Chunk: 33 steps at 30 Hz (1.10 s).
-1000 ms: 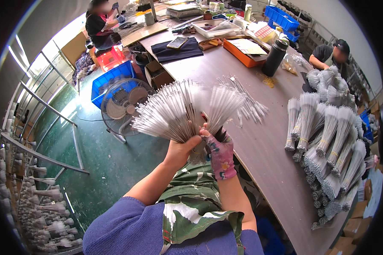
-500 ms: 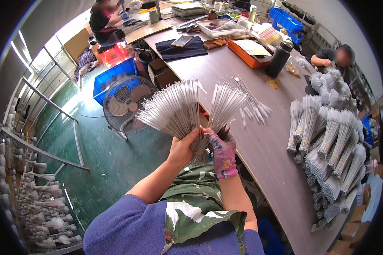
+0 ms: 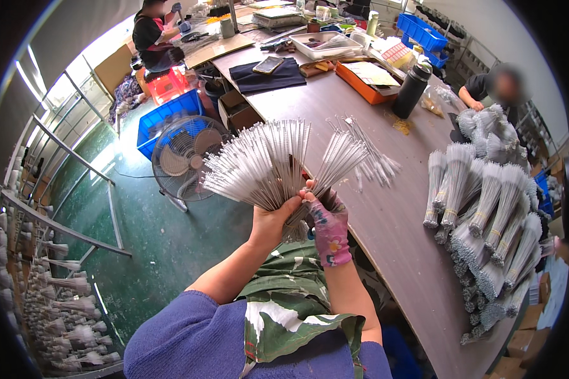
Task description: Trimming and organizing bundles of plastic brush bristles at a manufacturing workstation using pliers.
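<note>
Left-hand brushes [image 3: 256, 167] have fanned wider, hands [image 3: 269, 224] (closed round stems [image 3: 270, 191]) beside brown table [image 3: 401, 221], above green floor [image 3: 148, 240].

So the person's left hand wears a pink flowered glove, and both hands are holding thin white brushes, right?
Not quite: the pink flowered glove is on the right hand, as the head view shows; the left hand is bare. Both hands do hold thin white brushes.
</note>
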### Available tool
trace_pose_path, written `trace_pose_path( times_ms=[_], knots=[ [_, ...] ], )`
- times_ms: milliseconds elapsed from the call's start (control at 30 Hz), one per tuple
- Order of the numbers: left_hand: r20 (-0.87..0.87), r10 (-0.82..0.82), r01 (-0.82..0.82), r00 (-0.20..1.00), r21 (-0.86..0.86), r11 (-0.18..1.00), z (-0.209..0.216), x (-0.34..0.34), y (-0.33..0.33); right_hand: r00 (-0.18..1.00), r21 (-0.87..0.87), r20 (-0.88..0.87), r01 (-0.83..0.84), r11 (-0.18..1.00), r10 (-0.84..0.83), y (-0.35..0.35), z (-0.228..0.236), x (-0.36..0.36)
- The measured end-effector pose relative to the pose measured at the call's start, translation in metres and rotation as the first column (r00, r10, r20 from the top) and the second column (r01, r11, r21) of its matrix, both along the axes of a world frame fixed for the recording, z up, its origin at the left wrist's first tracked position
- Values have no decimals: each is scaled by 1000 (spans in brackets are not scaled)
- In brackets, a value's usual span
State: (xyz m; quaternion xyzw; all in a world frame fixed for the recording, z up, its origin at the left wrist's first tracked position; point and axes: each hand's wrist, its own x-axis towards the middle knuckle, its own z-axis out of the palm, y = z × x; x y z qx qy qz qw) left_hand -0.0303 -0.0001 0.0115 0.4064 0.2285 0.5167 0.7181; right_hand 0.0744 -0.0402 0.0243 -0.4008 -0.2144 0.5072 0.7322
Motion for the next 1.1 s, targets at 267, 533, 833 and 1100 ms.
trace_pose_path(
  times_ms=[267,533,833,1100],
  knots=[
    [24,-71,75,997,-184,980,7,-1,-1,1000,-20,28,-13,1000,14,-13,4,5],
    [-119,-146,157,982,93,983,-12,1,-6,928,83,368,31,996,-59,-4,-3,14],
    [86,-47,48,995,-9,999,14,-5,0,982,14,173,-77,997,73,7,20,8],
    [100,267,-271,958,29,962,16,-36,20,962,-16,171,-214,977,213,30,30,-3]
  ],
)
